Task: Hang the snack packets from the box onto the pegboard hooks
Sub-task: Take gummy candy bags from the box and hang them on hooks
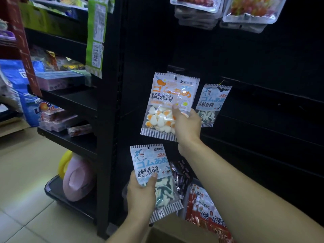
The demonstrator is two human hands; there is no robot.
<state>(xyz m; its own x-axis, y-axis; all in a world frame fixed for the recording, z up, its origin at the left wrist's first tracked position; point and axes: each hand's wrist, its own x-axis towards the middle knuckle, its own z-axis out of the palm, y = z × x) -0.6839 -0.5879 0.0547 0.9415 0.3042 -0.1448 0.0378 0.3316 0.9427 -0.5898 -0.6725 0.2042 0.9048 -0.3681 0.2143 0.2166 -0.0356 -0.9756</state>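
My right hand (187, 125) pinches the lower right of an egg-candy packet (166, 104), thumb in front and fingers behind. The packet's top hole sits at a hook on the black pegboard (263, 120), with another packet's edge showing behind it. My left hand (140, 195) grips a blue shark-gummy packet (154, 174) from its left side, held upright below the egg packet. A second shark-gummy packet (212, 104) hangs on a hook to the right. The cardboard box (166, 232) shows at the bottom.
Red snack packets (206, 214) and a dark patterned packet (182, 176) stand low at the pegboard's foot. Clear candy packs (228, 11) hang at the top. A black shelf unit (73, 102) with goods stands left, with a pink and yellow item (75, 179) on its base.
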